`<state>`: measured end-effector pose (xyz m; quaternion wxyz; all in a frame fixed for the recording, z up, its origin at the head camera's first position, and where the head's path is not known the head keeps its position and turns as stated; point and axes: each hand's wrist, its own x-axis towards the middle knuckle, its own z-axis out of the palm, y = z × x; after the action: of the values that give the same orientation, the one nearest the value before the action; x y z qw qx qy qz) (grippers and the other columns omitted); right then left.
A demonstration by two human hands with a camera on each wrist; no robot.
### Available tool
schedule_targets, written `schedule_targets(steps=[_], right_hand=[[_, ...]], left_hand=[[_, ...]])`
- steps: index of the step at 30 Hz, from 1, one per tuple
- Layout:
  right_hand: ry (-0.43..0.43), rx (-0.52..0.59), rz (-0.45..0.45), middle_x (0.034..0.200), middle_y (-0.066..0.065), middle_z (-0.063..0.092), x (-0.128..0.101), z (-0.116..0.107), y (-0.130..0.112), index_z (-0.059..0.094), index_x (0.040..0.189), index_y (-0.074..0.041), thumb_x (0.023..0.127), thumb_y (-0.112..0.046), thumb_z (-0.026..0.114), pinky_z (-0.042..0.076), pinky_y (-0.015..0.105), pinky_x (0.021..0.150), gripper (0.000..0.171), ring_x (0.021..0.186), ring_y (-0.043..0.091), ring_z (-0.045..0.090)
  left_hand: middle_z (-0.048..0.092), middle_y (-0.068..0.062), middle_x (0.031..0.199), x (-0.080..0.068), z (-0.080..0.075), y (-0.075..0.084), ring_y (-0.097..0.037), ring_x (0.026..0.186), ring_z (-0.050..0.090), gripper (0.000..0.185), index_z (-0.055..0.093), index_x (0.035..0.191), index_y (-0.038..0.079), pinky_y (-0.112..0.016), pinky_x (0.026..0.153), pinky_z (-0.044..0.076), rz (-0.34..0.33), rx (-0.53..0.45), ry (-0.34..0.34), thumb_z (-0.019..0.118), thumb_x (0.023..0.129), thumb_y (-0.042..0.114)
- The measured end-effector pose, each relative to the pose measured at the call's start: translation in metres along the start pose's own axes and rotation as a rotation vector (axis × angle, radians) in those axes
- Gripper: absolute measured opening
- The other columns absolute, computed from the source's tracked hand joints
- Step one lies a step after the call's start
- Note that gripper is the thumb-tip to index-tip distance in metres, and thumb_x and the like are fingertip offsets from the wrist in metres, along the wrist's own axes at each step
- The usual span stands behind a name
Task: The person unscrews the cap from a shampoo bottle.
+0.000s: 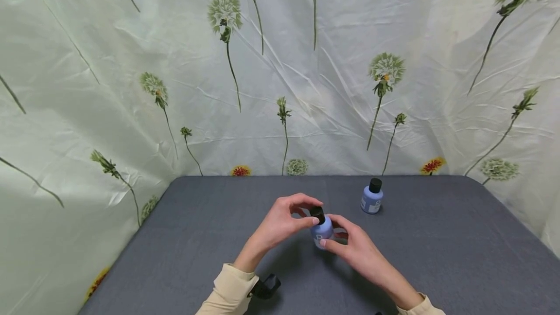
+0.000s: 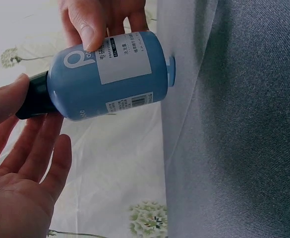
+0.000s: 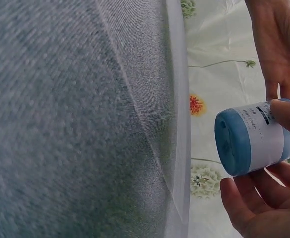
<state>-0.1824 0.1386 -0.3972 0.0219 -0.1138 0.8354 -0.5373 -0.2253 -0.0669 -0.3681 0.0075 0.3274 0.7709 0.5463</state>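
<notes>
Between both hands a small blue bottle (image 1: 322,230) with a white label and a black cap (image 1: 318,213) is held above the table. My left hand (image 1: 283,223) pinches the cap between thumb and fingers. Lower down, my right hand (image 1: 358,248) grips the bottle's body from the other side. In the left wrist view the bottle (image 2: 125,72) lies sideways across the picture, its printed label facing the camera. The bottle's base shows in the right wrist view, where the bottle (image 3: 263,141) sits between thumb and fingers and its cap is out of sight.
A second blue bottle (image 1: 371,200) with a black cap stands upright toward the back right of the dark grey table (image 1: 227,208). Behind the table hangs a pale flower-printed curtain (image 1: 280,72). A black strap device (image 1: 265,287) is worn at the left wrist.
</notes>
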Motion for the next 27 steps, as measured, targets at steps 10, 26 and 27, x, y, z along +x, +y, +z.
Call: schedule_targets(steps=[10,26,27], right_hand=[[-0.011,0.027,0.033,0.132,0.010,0.054,-0.0053,-0.0068,-0.0044,0.053,0.133,-0.011,0.088,-0.028,0.075,0.047,0.047,0.095,0.053,0.119,0.027,0.053],[-0.075,0.186,-0.034,0.136,0.020,0.050,-0.0052,-0.0026,0.0028,0.042,0.136,-0.004,0.092,-0.014,0.071,0.050,0.034,0.090,0.054,0.122,0.032,0.050],[-0.065,0.193,-0.038,0.137,0.020,0.049,-0.0056,-0.0015,0.0031,0.042,0.136,-0.004,0.092,-0.013,0.071,0.050,0.035,0.092,0.054,0.125,0.033,0.049]], left_hand=[[0.062,0.011,0.125,-0.0027,-0.0026,0.0041,-0.010,0.108,0.057,0.035,0.068,0.126,0.026,-0.033,0.080,0.050,0.009,0.062,-0.068,0.068,0.094,0.011],[0.067,0.011,0.106,-0.0002,-0.0039,0.0086,-0.010,0.090,0.061,0.027,0.073,0.114,0.018,-0.035,0.082,0.052,0.035,0.086,-0.048,0.074,0.088,0.009],[0.067,0.011,0.105,0.0002,-0.0031,0.0097,-0.010,0.089,0.060,0.026,0.073,0.113,0.018,-0.034,0.082,0.052,0.047,0.099,-0.043,0.075,0.088,0.010]])
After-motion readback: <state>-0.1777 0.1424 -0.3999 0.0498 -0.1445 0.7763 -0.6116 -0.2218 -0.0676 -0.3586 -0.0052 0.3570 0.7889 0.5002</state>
